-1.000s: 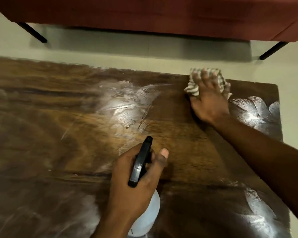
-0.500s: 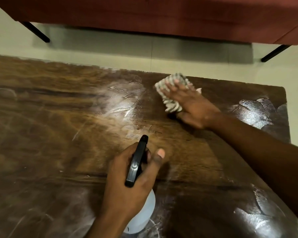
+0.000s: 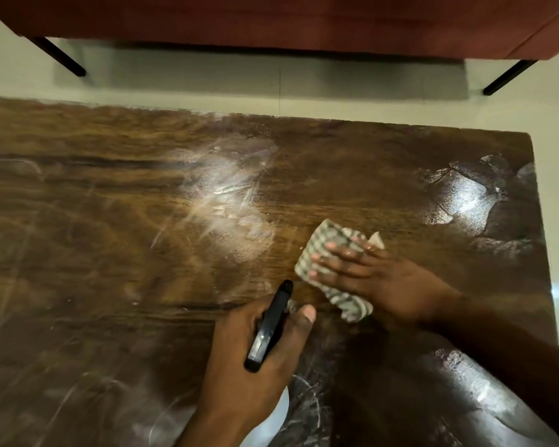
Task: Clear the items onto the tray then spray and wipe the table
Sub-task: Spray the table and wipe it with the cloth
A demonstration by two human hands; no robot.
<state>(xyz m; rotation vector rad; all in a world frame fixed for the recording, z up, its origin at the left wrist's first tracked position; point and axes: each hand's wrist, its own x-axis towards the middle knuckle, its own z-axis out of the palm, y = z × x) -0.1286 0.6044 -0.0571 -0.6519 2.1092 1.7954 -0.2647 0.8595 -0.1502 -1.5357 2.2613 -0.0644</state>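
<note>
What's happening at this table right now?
A person is wiping a wooden table. The right hand presses a striped cloth flat on it with straight fingers. The left hand grips a spray bottle by its black head. White wet streaks show on the wood beyond the bottle.

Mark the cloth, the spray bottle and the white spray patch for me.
cloth [image 3: 331, 232], head view, top checked fold.
spray bottle [image 3: 267, 333], head view, black trigger head.
white spray patch [image 3: 226, 201], head view, its bright middle.
</note>
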